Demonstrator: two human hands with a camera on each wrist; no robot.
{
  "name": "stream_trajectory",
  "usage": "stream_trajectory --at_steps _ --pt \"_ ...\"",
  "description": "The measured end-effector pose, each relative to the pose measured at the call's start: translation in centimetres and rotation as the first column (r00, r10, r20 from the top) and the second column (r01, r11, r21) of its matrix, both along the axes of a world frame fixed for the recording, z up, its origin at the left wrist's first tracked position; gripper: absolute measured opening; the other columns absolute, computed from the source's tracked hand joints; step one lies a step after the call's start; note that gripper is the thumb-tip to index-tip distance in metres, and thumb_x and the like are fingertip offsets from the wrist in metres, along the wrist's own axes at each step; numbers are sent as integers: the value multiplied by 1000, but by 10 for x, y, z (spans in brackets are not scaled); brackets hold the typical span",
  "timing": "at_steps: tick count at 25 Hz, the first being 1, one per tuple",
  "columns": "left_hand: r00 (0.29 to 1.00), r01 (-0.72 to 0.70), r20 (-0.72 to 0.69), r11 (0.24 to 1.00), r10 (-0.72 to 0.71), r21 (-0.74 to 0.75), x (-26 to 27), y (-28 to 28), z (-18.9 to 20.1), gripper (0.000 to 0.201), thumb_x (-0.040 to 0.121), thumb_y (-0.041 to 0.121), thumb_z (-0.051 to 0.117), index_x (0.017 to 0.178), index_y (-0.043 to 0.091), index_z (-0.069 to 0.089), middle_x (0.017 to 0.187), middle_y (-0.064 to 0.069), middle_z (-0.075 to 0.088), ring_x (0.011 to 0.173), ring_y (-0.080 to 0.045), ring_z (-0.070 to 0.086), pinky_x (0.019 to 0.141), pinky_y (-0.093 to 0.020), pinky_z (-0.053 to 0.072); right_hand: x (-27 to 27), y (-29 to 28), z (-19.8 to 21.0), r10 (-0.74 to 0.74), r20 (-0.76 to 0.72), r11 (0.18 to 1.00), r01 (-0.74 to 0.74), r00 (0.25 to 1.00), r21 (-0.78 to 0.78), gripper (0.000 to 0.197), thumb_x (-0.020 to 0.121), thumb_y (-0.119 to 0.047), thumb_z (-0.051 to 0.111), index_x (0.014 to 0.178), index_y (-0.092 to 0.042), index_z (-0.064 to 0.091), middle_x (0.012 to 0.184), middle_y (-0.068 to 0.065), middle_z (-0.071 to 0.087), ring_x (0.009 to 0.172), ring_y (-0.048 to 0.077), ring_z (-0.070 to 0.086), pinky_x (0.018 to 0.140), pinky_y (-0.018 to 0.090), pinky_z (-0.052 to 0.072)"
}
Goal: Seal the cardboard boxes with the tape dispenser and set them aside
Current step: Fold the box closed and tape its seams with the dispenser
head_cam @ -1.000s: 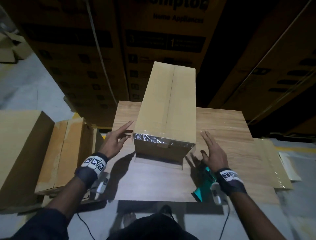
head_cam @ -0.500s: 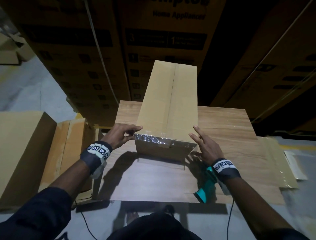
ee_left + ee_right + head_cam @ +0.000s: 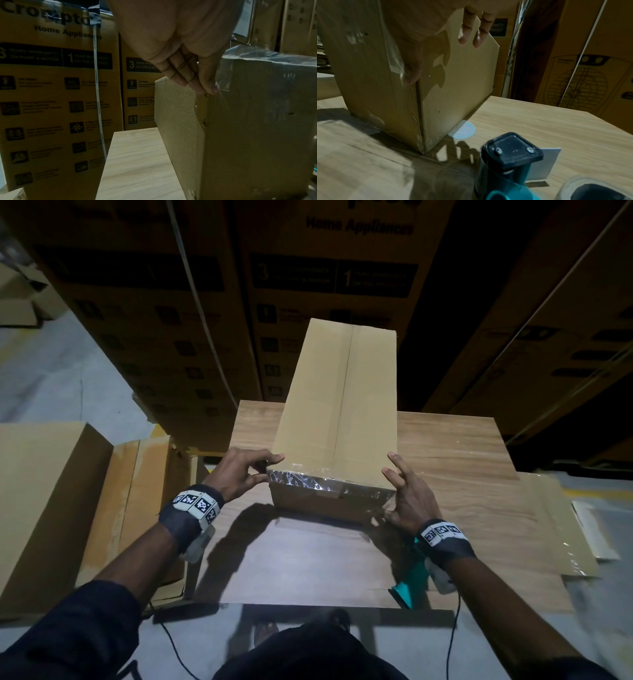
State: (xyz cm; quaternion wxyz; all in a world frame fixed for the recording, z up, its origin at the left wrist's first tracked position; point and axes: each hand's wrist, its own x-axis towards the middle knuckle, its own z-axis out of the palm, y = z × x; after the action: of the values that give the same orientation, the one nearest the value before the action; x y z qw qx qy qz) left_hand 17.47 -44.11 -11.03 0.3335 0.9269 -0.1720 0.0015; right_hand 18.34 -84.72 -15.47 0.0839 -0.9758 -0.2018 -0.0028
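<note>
A long plain cardboard box (image 3: 339, 405) lies lengthwise on the wooden table (image 3: 308, 559), with crinkled clear tape (image 3: 308, 482) over its near top edge. My left hand (image 3: 250, 470) grips the near left top corner, fingers curled over the top and thumb by the tape; in the left wrist view the left hand (image 3: 193, 81) touches the box (image 3: 257, 121) at that corner. My right hand (image 3: 404, 491) presses spread, straight fingers against the near right corner; its fingers (image 3: 471, 33) lie on the box (image 3: 453, 88). A teal tape dispenser (image 3: 411, 580) (image 3: 508, 169) lies on the table under my right wrist.
Tall printed appliance cartons (image 3: 325, 285) stand right behind the table. Plain cardboard boxes (image 3: 41, 508) (image 3: 144, 508) stand on the floor at the left. A flat cardboard sheet (image 3: 561, 525) lies off the table's right edge. A small white card (image 3: 544, 165) sits beside the dispenser.
Both hands moved inward from beside the box onto its near corners. The left hand curled round the left corner; the right hand now presses on the right corner.
</note>
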Motion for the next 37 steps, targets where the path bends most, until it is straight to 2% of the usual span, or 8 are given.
stream_trajectory --at_steps 4,7,13,19,23,27,30,37 --pt "999 -5 -33 1000 6 8 3 1 1 51 79 6 84 125 21 70 103 -2 75 94 -9 69 86 -18 53 -1 5 7 12 -9 991 -11 1000 133 107 46 -41 100 134 -22 43 161 2 29 89 20 57 62 23 44" --pt "999 -12 -43 1000 11 -9 4 1 -1 50 79 7 84 125 23 70 103 0 74 95 -7 69 85 -11 51 -5 7 9 -8 -5 979 9 1000 203 102 52 -49 99 133 -24 41 160 -2 28 78 13 51 53 27 50" --pt "999 -10 -31 999 8 -44 4 0 -9 50 80 8 84 125 26 70 105 3 74 98 -5 69 88 -27 59 9 0 32 58 -33 998 -57 998 20 98 53 -75 86 126 -25 42 144 0 41 78 23 66 46 29 53" --pt "999 -22 -29 999 21 -39 4 1 -11 51 80 9 85 125 28 70 104 3 74 97 -4 69 88 -27 60 30 9 51 118 -13 975 -118 993 -188 109 53 -101 58 123 -17 48 115 7 54 70 19 55 47 30 52" --pt "999 -40 -28 998 38 -54 2 0 -12 53 80 8 85 126 29 70 101 5 73 95 -2 68 87 -21 58 21 3 48 205 -49 970 -209 978 -126 116 54 -96 66 137 -19 40 140 7 43 80 17 57 49 31 55" --pt "998 -54 -33 997 52 -50 1 -1 -12 52 81 8 84 126 28 70 100 4 73 95 -3 68 88 -22 57 22 -20 54 280 -80 923 -292 957 -251 107 66 -59 87 153 -31 30 162 0 24 95 18 63 50 25 56" --pt "998 -49 -39 998 47 -41 1 -1 -10 50 81 8 84 125 28 70 103 3 73 97 -6 69 88 -24 58 30 -16 63 277 -82 918 -289 957 -271 96 70 -43 90 147 -35 33 153 -2 31 83 17 64 47 27 55" --pt "999 -47 -26 997 46 -58 0 -3 -9 51 80 6 84 125 25 71 107 3 73 98 -6 69 89 -27 60 37 -1 77 212 -136 921 -244 968 -304 92 67 -60 86 140 -34 35 135 -5 31 81 12 48 59 30 58"
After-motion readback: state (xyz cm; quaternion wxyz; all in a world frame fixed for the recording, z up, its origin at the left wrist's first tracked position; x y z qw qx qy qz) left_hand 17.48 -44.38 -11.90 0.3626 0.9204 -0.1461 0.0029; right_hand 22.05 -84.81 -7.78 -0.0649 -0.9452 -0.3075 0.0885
